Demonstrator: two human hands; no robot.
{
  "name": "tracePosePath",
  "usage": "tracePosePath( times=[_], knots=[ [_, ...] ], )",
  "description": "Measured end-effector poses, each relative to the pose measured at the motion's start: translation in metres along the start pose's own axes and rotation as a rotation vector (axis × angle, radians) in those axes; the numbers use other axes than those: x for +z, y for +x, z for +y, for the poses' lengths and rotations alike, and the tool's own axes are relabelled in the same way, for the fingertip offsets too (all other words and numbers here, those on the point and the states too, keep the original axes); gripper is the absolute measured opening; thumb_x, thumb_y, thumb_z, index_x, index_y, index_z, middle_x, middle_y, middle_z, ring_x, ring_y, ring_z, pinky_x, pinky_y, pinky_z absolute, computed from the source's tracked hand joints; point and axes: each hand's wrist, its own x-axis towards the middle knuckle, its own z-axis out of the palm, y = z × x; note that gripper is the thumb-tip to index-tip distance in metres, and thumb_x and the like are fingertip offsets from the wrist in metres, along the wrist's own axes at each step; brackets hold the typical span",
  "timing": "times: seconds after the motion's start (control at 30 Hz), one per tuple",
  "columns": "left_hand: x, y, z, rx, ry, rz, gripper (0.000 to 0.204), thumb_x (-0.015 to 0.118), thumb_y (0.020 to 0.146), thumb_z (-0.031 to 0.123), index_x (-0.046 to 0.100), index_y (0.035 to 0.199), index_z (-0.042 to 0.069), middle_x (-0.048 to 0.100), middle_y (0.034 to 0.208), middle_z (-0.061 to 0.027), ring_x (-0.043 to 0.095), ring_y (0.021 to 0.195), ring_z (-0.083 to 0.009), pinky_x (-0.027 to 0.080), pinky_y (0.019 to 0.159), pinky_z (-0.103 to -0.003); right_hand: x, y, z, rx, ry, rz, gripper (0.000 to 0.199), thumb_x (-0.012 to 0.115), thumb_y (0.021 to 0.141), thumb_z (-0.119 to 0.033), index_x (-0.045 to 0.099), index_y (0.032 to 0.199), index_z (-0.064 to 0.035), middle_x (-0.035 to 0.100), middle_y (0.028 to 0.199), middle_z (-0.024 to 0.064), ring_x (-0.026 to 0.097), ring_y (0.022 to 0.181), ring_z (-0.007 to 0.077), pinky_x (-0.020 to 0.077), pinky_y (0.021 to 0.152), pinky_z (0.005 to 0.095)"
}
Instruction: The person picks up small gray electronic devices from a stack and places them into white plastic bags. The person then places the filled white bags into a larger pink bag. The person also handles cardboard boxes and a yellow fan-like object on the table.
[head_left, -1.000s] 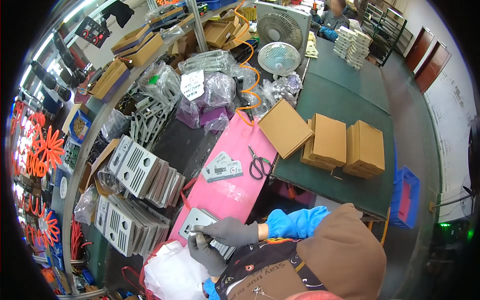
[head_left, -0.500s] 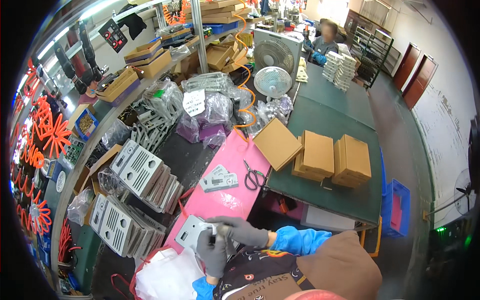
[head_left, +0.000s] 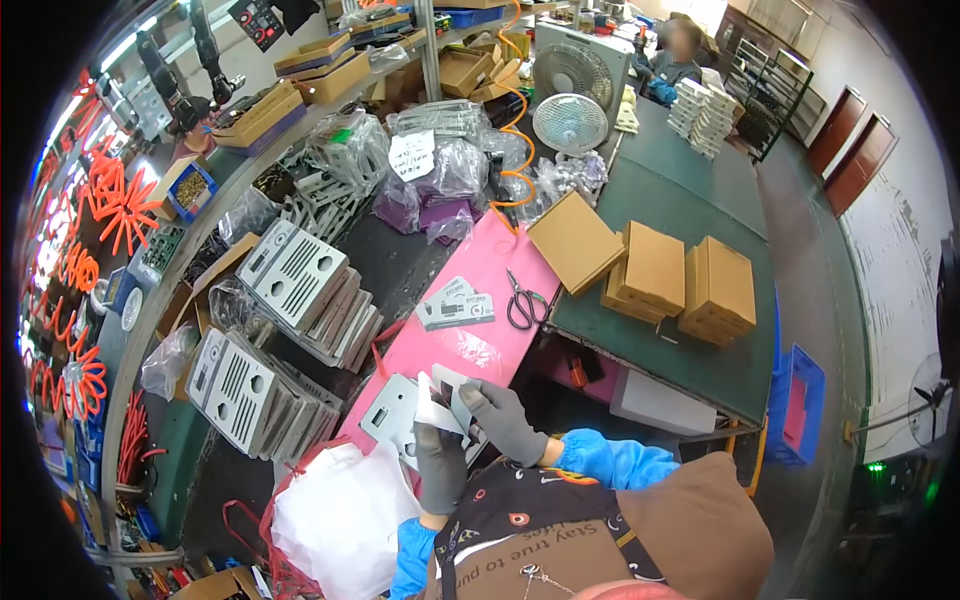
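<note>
Both my hands wear grey gloves with blue sleeve covers. My left hand (head_left: 440, 462) pinches a white film or sheet against a grey metal plate (head_left: 392, 412) with cut-outs, held just above the pink board (head_left: 480, 340). My right hand (head_left: 503, 420) grips the plate's right side, fingers curled over its edge. Further up the pink board lie a small stack of similar grey plates (head_left: 455, 305) and a pair of scissors (head_left: 523, 300).
Stacks of grey slotted panels (head_left: 290, 272) lean at the left, and a white plastic bag (head_left: 345, 520) sits by my left arm. Brown cardboard boxes (head_left: 655, 268) rest on the green table (head_left: 690, 190). Two fans (head_left: 570, 120) and another person stand at the far end.
The view has shifted upward and left. My hands have stayed on the plate; the white film is now lifted up away from the plate between my fingers.
</note>
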Motion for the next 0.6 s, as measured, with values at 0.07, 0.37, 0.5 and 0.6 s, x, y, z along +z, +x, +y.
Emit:
tracePosePath(
  times=[0.07, 0.37, 0.5, 0.6],
  knots=[
    [-0.019, -0.001, -0.007, -0.052, 0.194, -0.166, 0.058, 0.041, 0.105, 0.043, 0.035, 0.147, 0.004, 0.059, 0.122, -0.0054, 0.060, 0.098, -0.0156, 0.049, 0.076, -0.031, 0.005, -0.006, -0.002, -0.088, -0.097, 0.003, 0.046, 0.054, 0.101, -0.043, 0.063, 0.114, 0.0000, 0.063, 0.090, 0.0051, 0.055, 0.084, 0.0093, 0.0489, 0.075, 0.0284],
    [-0.001, -0.002, 0.005, 0.130, 1.397, -0.083, 0.055, 0.042, 0.091, -0.003, 0.041, 0.146, 0.004, 0.063, 0.109, -0.0259, 0.064, 0.086, -0.0366, 0.050, 0.074, -0.045, -0.027, 0.001, 0.023, -0.198, -0.138, 0.252, 0.047, 0.055, 0.100, -0.044, 0.065, 0.107, 0.0008, 0.062, 0.079, 0.0036, 0.053, 0.074, 0.0076, 0.0481, 0.067, 0.0291],
    [-0.015, -0.004, -0.002, 0.413, 1.267, -0.042, 0.061, 0.038, 0.083, -0.007, 0.046, 0.142, 0.005, 0.067, 0.096, -0.0249, 0.066, 0.082, -0.0390, 0.049, 0.068, -0.045, -0.017, 0.003, 0.043, -0.235, -0.106, 0.335, 0.043, 0.058, 0.099, -0.039, 0.066, 0.109, 0.0022, 0.058, 0.078, -0.0010, 0.050, 0.077, 0.0062, 0.0467, 0.067, 0.0282],
    [-0.016, -0.006, 0.007, 0.192, 1.261, 0.040, 0.061, 0.039, 0.082, -0.008, 0.045, 0.142, 0.002, 0.067, 0.097, -0.0264, 0.066, 0.084, -0.0399, 0.049, 0.070, -0.044, -0.027, 0.016, 0.050, -0.312, -0.042, 0.408, 0.037, 0.057, 0.100, -0.034, 0.064, 0.093, 0.0019, 0.048, 0.076, -0.0068, 0.042, 0.073, 0.0059, 0.0401, 0.060, 0.0283]
  ],
)
